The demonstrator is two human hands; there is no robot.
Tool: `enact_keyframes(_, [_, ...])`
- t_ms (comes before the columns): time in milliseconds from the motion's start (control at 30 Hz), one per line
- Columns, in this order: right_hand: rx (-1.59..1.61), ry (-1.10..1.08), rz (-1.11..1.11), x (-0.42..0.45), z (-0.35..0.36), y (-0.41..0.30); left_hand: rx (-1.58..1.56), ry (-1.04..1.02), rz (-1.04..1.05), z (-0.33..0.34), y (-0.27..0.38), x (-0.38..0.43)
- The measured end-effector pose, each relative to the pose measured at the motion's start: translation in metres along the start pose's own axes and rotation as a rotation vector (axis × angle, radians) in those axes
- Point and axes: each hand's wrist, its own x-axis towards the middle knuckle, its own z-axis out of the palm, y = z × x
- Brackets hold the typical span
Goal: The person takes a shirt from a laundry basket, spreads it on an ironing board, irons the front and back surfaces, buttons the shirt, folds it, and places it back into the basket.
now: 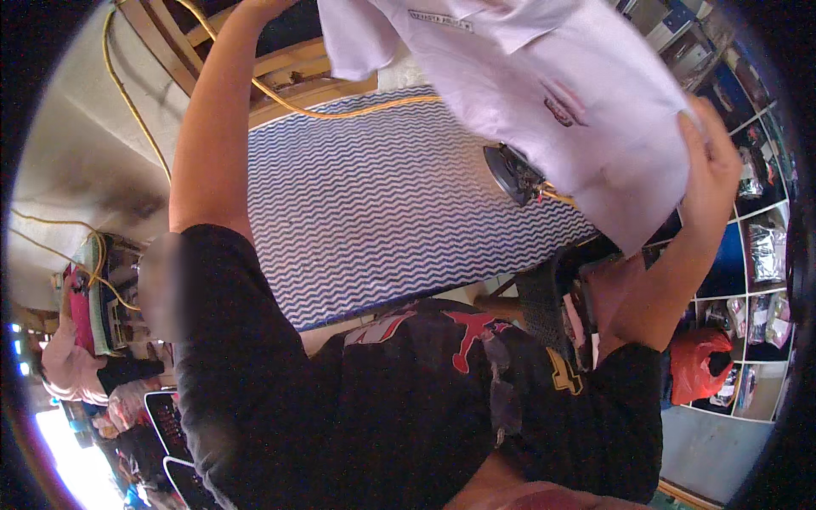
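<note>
A white short-sleeved shirt (612,146), with a name strip and an embroidered badge, hangs raised above the far right of a padded ironing surface (382,210) covered in blue-and-white zigzag cloth. My right hand (711,150) grips the shirt's edge at the right. Of my left hand (271,6) only the base shows at the top edge; its fingers are hidden, so what it holds cannot be told. An electric iron (513,172) stands on the surface just under the shirt, partly covered by it.
A yellow cord (344,115) crosses the far edge of the surface. At the right are shelves (733,255) with packaged garments and a red plastic bag (701,366). Dark cloth hangs by the near right corner. Another person (76,370) is at a separate board at far left.
</note>
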Motion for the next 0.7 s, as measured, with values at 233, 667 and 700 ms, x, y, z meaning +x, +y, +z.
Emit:
enact_keyframes(233, [0.163, -0.934, -0.084, -0.105, 0.147, -0.016, 0.279, -0.097, -0.022, 0.043, -0.136, -0.101])
enact_keyframes(667, [0.478, -1.233, -0.074, -0.237, 0.320, -0.003, 0.577, 0.074, -0.409, 0.068, -0.233, -0.361])
enact_keyframes(700, [0.332, -1.271, 0.007, -0.238, 0.322, 0.025, 0.599, 0.172, -0.511, 0.073, -0.215, -0.382])
